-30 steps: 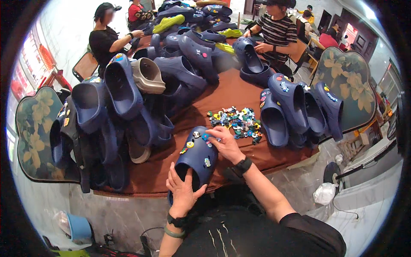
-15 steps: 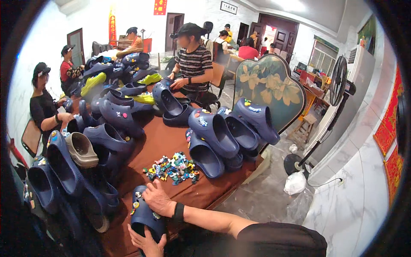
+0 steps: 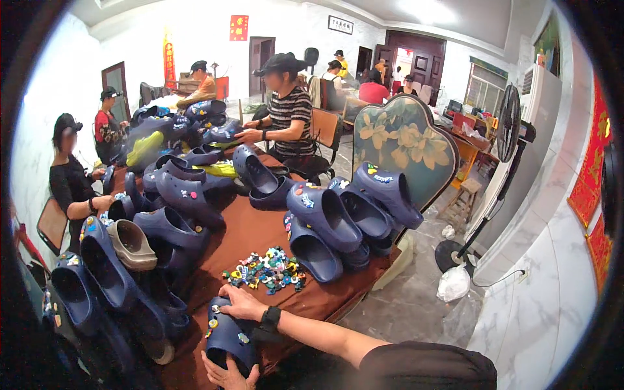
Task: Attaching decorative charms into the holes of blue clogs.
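Note:
A navy clog [image 3: 229, 331] with several small colourful charms on its upper lies at the table's near edge, its toe pointing away from me. My left hand [image 3: 227, 375] grips the clog at its open foot end, thumb and fingers around the rim. At the toe, my right hand [image 3: 244, 304] curls over the far side, its thumb close to a small pale charm; whether its fingertips pinch anything is unclear. Just beyond that hand is a loose pile of mixed charms [image 3: 270, 268] on the brown tablecloth [image 3: 237, 220].
Decorated navy clogs [image 3: 325, 211] are stacked right of the charms. More clogs [image 3: 107, 270], with one grey-beige clog [image 3: 132, 246], crowd the left side. Several co-workers sit or stand around the table, including a person in a striped top [image 3: 290, 117]. A standing fan [image 3: 511, 123] is at the right.
My right hand has moved off the clog's upper toward its toe, uncovering a charm on the right side. The striped-top person's hands have moved farther back to another clog.

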Demonstrator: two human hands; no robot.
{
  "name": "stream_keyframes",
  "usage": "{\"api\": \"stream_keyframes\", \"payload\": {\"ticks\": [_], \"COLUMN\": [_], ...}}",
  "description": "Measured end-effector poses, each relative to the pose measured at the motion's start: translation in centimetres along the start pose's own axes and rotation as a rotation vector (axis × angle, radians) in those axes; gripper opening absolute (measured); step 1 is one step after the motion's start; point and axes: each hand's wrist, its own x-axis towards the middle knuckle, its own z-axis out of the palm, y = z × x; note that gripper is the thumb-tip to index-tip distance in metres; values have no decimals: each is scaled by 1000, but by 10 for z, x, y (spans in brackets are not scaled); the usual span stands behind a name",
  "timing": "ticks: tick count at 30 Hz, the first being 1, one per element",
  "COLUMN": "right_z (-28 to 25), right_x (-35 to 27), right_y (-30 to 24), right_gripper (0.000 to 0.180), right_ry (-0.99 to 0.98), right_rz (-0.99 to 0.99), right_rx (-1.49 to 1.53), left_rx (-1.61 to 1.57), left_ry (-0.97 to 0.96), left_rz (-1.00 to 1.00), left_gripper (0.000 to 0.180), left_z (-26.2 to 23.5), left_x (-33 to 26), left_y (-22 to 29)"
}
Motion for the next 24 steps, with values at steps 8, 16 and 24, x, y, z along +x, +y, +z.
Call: {"api": "stream_keyframes", "payload": {"ticks": [8, 16, 24], "right_z": [-4, -8, -55], "right_x": [-27, -68, -143], "right_y": [9, 29, -3], "right_gripper": [53, 44, 47], "right_ry": [89, 178, -272], "right_rz": [-133, -223, -111], "right_rx": [-27, 6, 140], "left_rx": [-627, -563, -979], "left_ry": [107, -189, 13], "left_rz": [-119, -323, -337], "left_gripper": [63, 43, 35], "left_z": [-27, -9, -31], "left_x": [2, -7, 21], "left_y": [-20, -81, 3]}}
